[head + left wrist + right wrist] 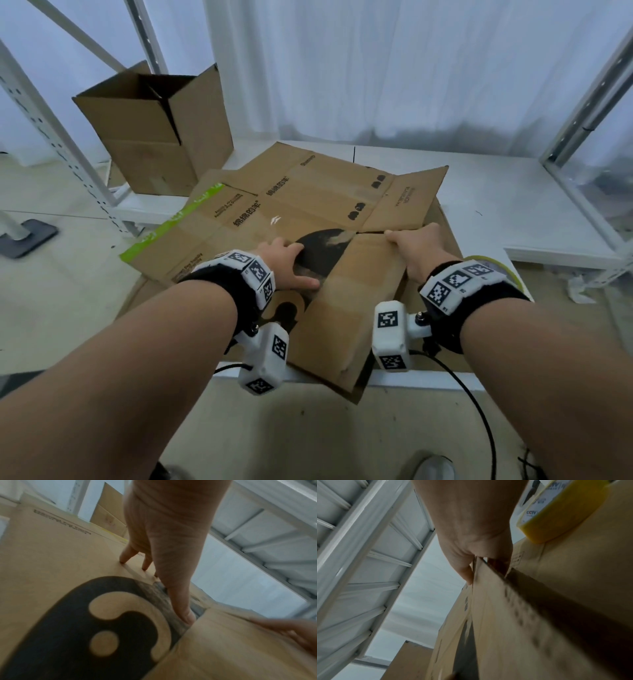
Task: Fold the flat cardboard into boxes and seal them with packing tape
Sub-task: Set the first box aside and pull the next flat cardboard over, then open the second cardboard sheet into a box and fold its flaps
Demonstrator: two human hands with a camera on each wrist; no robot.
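**Popping the flat open**

Right hand (416, 248) pinches the flap edge of the flattened cardboard (308, 202) lying under both hands on the counter (479, 192). Left hand (287, 262) presses flat-fingered beside it. I'd lift slowly, keeping the left side pinned.

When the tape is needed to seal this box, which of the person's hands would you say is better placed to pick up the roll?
Probably the right hand: the yellow tape roll lies just beside its wrist. It pinches the cardboard flap, so it must let go first. The left hand presses the flat cardboard farther away.
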